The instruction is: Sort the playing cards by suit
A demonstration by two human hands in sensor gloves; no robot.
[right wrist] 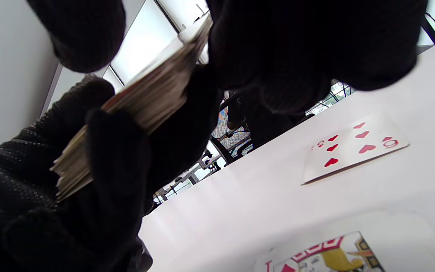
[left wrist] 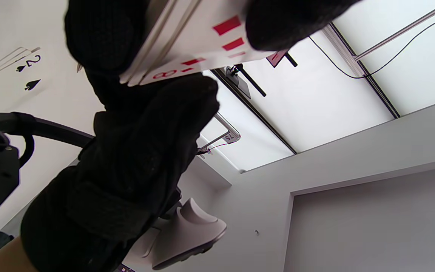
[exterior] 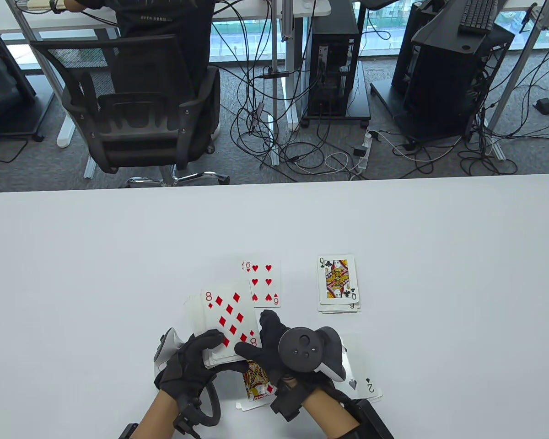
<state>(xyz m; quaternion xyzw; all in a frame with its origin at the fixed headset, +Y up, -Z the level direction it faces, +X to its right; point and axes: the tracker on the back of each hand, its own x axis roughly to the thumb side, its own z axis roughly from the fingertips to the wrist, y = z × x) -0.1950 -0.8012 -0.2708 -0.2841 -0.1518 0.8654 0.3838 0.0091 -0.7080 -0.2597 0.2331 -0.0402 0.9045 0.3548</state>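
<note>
Table view, lower centre: we see the left hand (exterior: 187, 366) gripping the deck (exterior: 224, 327); the right hand (exterior: 274, 347) pinches its eight of diamonds (exterior: 228, 315). Four piles lie on the worktop (exterior: 96, 274).

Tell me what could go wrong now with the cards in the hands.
The 8 of diamonds juts off the deck in the left hand; if the right hand pulls carelessly, a second card may follow. The diamond pile's face card lies hidden under the hands, so the card may land crooked.

8 on diamonds card (exterior: 228, 315), 6 on hearts card (exterior: 261, 283), Q on clubs card (exterior: 338, 279)
</note>
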